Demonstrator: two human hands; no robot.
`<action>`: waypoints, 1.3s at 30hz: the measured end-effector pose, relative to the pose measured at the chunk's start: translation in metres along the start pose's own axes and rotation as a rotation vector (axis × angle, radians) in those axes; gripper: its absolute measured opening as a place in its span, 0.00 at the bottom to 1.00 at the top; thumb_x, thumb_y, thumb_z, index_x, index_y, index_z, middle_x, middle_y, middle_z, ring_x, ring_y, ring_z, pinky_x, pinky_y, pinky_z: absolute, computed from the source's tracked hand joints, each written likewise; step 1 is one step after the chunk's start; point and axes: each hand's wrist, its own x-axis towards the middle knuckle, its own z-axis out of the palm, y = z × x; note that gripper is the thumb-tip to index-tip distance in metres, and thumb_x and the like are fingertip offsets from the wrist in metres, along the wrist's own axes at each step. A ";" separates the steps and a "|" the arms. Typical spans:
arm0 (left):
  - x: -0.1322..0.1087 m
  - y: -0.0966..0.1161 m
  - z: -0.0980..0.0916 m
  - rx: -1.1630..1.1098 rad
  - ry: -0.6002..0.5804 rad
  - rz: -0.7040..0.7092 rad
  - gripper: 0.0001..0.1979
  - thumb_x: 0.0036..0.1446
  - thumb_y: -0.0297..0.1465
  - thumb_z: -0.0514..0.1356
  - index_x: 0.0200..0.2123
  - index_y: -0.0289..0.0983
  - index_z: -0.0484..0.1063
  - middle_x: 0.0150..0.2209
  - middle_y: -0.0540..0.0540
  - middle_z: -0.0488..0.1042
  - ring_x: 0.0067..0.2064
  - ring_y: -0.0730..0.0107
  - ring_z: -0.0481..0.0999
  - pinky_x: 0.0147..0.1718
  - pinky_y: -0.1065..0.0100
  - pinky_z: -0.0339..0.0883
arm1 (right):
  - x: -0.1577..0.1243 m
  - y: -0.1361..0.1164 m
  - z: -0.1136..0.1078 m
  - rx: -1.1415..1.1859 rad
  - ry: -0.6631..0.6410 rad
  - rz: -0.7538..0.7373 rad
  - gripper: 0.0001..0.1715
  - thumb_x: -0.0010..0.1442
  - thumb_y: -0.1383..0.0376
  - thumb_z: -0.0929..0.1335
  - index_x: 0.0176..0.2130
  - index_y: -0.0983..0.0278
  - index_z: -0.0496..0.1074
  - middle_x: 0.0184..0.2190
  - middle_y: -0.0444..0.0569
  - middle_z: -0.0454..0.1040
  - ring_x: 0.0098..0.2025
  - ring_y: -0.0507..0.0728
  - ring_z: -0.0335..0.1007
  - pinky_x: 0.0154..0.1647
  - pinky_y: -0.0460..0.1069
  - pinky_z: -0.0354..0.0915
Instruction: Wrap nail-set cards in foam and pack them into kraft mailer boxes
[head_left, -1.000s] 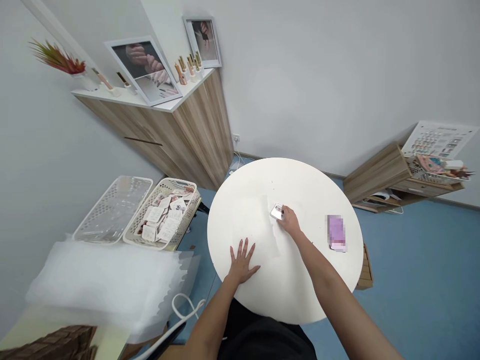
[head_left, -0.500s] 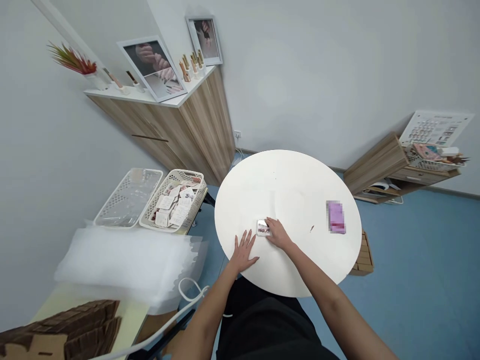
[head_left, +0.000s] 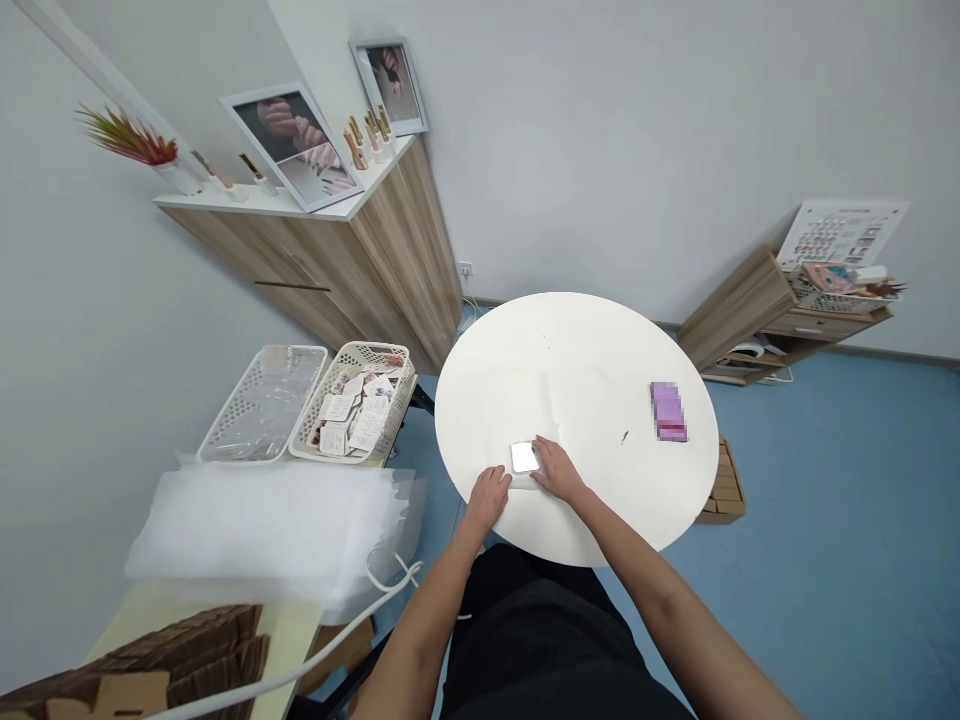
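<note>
A small flat clear case (head_left: 524, 458) lies on the round white table (head_left: 600, 350); its top is bright white now and hides what is inside. My right hand (head_left: 557, 470) grips the case's right side, with the fingers at its far corner and the thumb at its near one. My left hand (head_left: 489, 498) rests on the table just left of the case and nearer to me. Its fingers are curled and drawn together; whatever may be in them is too small to make out. A faint pale edge runs on the table between both hands.
A blurred purple packet (head_left: 669, 411) and a small dark mark are on the table's right. At left stand a basket of cards (head_left: 405, 420), a basket of clear plastic (head_left: 225, 405), white foam sheets (head_left: 262, 525) and folded brown cartons (head_left: 195, 665). A white cable (head_left: 337, 640) runs beside my left arm.
My left hand's spread fingers have curled together close to the case. The dark red nail-like pieces seen in the case earlier are now hidden by its white top. The camera view has shifted slightly.
</note>
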 end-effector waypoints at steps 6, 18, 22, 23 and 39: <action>0.006 -0.013 -0.008 -0.276 0.007 -0.031 0.10 0.61 0.27 0.51 0.39 0.40 0.72 0.45 0.45 0.71 0.46 0.63 0.71 0.46 0.61 0.68 | -0.042 -0.004 0.001 -0.024 0.018 0.026 0.31 0.56 0.55 0.69 0.56 0.63 0.62 0.56 0.58 0.66 0.57 0.67 0.61 0.56 0.59 0.59; 0.037 -0.018 -0.016 -0.314 -0.048 -0.356 0.08 0.60 0.31 0.53 0.35 0.38 0.72 0.37 0.45 0.73 0.42 0.62 0.72 0.42 0.63 0.66 | -0.005 0.013 -0.001 0.265 0.027 0.496 0.11 0.59 0.59 0.66 0.27 0.60 0.71 0.31 0.45 0.75 0.33 0.54 0.71 0.32 0.46 0.61; 0.022 0.005 -0.012 -0.108 0.146 -0.367 0.14 0.61 0.28 0.51 0.48 0.37 0.69 0.48 0.39 0.69 0.52 0.54 0.68 0.51 0.53 0.62 | 0.003 0.016 0.003 0.260 0.038 0.570 0.09 0.55 0.60 0.69 0.25 0.60 0.71 0.29 0.45 0.76 0.30 0.53 0.70 0.28 0.46 0.58; 0.018 0.010 -0.010 -0.053 0.166 -0.293 0.16 0.61 0.26 0.50 0.51 0.37 0.68 0.50 0.38 0.69 0.54 0.54 0.67 0.54 0.52 0.59 | 0.004 0.016 0.003 0.261 0.037 0.589 0.09 0.55 0.61 0.69 0.25 0.60 0.71 0.29 0.45 0.77 0.31 0.54 0.71 0.29 0.46 0.58; 0.037 0.009 0.011 0.094 0.003 0.120 0.29 0.60 0.23 0.46 0.65 0.40 0.57 0.64 0.41 0.62 0.64 0.58 0.61 0.64 0.49 0.46 | -0.012 -0.013 -0.011 -0.131 0.162 0.060 0.15 0.61 0.67 0.64 0.49 0.60 0.69 0.52 0.54 0.72 0.58 0.63 0.61 0.64 0.64 0.44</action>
